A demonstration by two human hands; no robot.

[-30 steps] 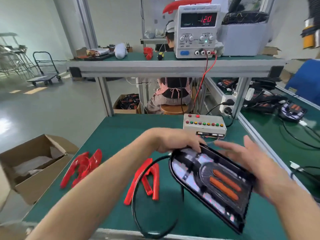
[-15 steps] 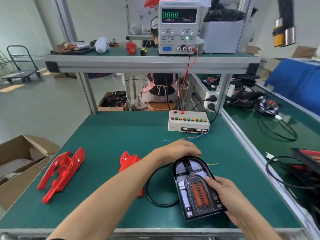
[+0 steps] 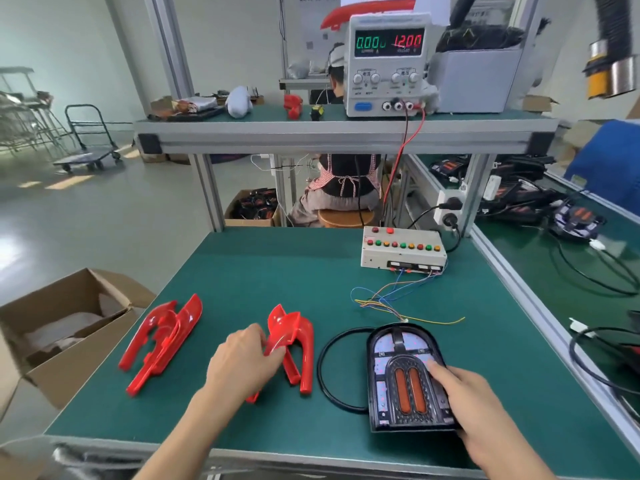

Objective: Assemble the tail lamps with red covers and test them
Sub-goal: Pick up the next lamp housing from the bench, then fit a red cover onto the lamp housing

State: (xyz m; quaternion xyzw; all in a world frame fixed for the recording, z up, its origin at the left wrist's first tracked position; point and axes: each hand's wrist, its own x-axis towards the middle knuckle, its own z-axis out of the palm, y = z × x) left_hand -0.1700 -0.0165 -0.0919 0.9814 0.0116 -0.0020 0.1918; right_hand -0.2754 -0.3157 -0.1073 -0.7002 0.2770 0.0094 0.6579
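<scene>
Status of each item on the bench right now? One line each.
Tail lamp: flat on mat, no red cover fitted.
Right hand: holds the lamp's right edge.
Left hand: grips near red cover.
Spare red covers: lying untouched.
Power supply: on, reads 12.00.
Cardboard box: open.

Two stacks of red covers (image 3: pixel 162 341) (image 3: pixel 294 344), one tail lamp (image 3: pixel 405 379), one button box (image 3: pixel 403 251)
</scene>
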